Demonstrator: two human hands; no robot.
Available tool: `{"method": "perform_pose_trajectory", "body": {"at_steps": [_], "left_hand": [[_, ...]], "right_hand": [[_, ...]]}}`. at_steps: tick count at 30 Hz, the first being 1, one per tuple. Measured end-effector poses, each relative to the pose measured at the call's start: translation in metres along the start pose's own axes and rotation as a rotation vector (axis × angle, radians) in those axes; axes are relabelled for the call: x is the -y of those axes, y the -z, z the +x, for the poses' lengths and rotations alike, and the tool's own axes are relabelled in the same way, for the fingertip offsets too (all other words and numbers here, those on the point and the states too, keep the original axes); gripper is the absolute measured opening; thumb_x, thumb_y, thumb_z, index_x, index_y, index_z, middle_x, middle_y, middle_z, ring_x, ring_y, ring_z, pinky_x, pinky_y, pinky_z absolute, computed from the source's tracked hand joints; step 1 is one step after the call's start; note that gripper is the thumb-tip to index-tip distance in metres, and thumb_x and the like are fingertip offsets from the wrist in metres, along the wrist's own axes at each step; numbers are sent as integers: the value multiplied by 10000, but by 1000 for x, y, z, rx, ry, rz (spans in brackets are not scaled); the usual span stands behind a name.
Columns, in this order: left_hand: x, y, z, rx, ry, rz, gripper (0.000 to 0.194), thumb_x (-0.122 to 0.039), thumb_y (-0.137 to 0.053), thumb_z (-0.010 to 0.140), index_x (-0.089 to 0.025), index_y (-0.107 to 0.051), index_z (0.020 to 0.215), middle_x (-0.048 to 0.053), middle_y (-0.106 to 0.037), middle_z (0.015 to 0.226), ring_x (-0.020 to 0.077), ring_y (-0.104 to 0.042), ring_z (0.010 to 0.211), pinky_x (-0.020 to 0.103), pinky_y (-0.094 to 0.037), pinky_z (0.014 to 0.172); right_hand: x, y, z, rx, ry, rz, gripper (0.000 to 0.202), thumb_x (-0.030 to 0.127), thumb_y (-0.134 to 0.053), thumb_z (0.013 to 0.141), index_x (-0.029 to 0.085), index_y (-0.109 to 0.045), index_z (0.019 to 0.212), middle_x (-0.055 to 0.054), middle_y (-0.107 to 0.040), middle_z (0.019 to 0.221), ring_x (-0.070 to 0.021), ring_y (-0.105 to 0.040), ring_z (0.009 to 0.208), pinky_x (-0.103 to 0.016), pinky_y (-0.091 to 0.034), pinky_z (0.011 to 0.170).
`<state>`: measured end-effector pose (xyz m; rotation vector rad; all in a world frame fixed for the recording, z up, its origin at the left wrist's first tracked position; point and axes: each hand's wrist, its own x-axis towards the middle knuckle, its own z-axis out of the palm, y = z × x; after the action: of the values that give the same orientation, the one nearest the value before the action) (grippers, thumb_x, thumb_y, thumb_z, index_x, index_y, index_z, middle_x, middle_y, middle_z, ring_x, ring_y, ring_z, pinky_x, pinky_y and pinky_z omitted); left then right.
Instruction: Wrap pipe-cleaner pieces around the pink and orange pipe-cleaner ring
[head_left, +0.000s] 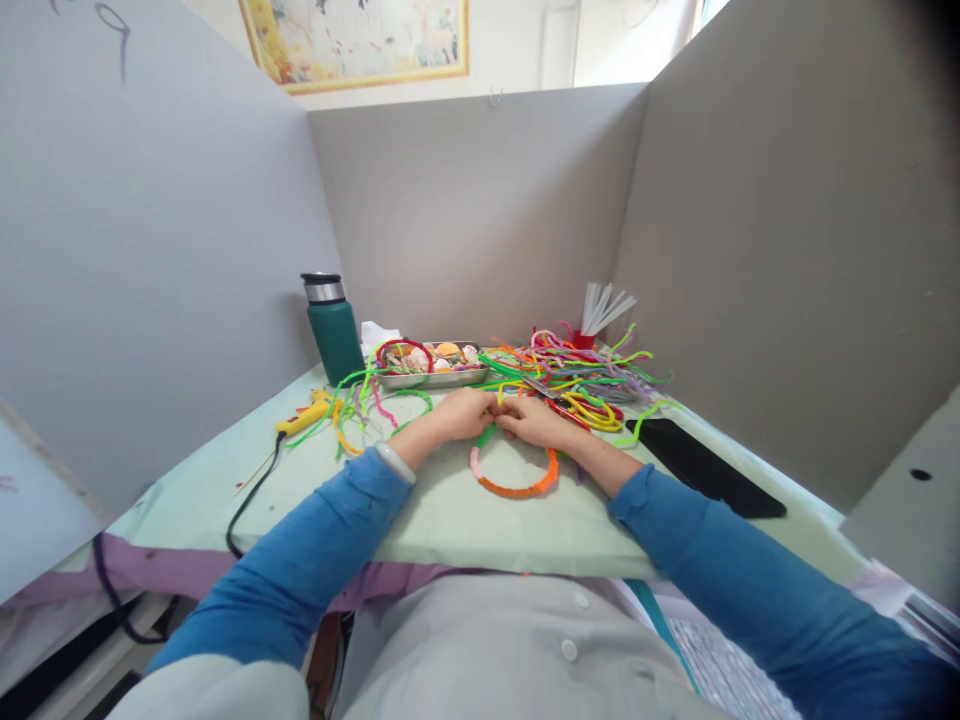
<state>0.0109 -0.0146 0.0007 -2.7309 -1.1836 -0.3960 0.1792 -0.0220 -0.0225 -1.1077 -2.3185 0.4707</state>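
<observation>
A ring wrapped in orange, pink and green pipe cleaner [517,491] lies on the pale table cover, its far side under my fingers. My left hand [461,412] is closed, fingertips pinching the ring near its green stretch. My right hand [536,420] is closed too, its fingertips meeting the left ones at the top of the ring. Between them a short yellow pipe cleaner [500,396] sticks up. My fingers hide how it joins the ring. A green ring [420,396] lies just beyond my left hand.
A heap of coloured pipe cleaners [559,360], with scissors [541,388], lies behind my right hand. A metal tray [469,378] holds shells and a red ring. Left are a yellow glue gun [304,413] and green bottle [334,335]. A black phone-like slab [701,465] lies right.
</observation>
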Motion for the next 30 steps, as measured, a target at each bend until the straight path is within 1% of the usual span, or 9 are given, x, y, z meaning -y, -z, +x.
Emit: {"method": "perform_pose_trajectory", "body": {"at_steps": [11,19,30], "left_hand": [[-2,1,-1,33,48,4,234,-281,-442,756,-180,-596,901,57,-634,832,156,-569,746,222,-393,634],[0,-2,-1,26,30,29,219,-284,-442,756,-186,-586,889,53,-630,817,159,-567,732,227,-390,620],[-3,0,-1,33,45,37,214,-278,-441,753,-185,-580,887,49,-625,815,157,-563,741,221,-384,618]], "right_hand": [[3,1,0,-3,20,-39,171,224,-427,758,138,-566,808,-7,-595,627,-100,-492,569,-202,-311,533],[1,0,1,-14,31,-80,165,215,-432,751,145,-571,806,-5,-597,642,-104,-495,588,-202,-307,534],[4,0,0,-14,23,-107,170,201,-441,743,146,-580,824,-18,-606,679,-116,-501,627,-211,-322,563]]}}
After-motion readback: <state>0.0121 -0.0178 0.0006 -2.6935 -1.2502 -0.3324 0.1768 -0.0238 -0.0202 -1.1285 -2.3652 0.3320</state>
